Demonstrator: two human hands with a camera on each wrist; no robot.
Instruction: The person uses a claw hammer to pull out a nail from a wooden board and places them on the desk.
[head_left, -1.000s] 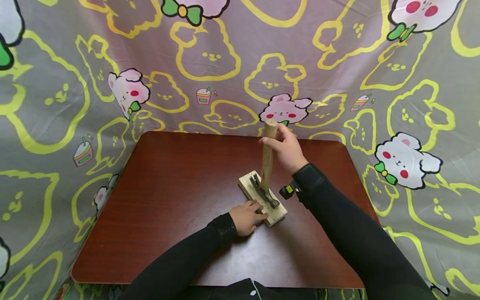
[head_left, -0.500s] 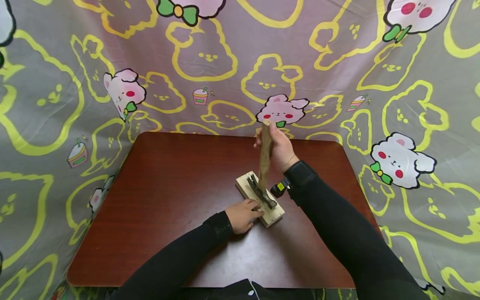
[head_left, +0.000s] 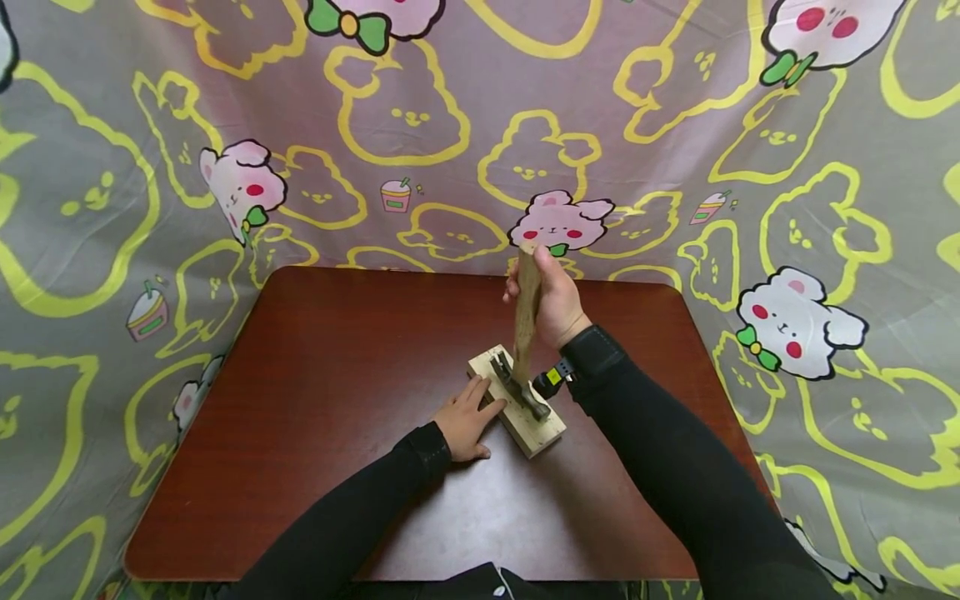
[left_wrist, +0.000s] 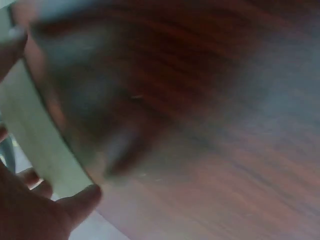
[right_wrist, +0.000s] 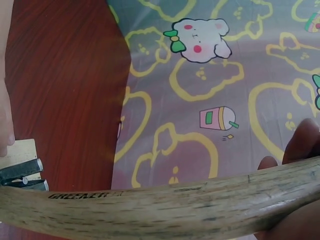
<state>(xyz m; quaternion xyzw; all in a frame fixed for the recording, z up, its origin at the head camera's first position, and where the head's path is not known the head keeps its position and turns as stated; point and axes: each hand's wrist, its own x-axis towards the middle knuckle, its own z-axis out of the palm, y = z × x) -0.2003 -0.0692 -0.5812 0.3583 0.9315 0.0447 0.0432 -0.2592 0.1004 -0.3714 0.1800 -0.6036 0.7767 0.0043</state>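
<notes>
A dark red-brown wooden table [head_left: 315, 400] stands against a grey cloth backdrop [head_left: 450, 100] printed with yellow outlines and pink and white cartoon animals. Left of centre, the person's left hand [head_left: 465, 421] lies flat on the table with fingers straight, its fingertips touching the near long edge of a small pale wooden block [head_left: 542, 435]. The block is a rectangular offcut, lying flat and angled diagonally near the table's middle. On top of it rests the dark metal head of a claw hammer [head_left: 516, 388], its forked claw pointing away toward the backdrop. The hammer's light, grainy wooden handle rises almost upright from the head. To the right, the right hand [head_left: 551, 298] is wrapped firmly around the handle's upper end. Both arms wear black sleeves.
</notes>
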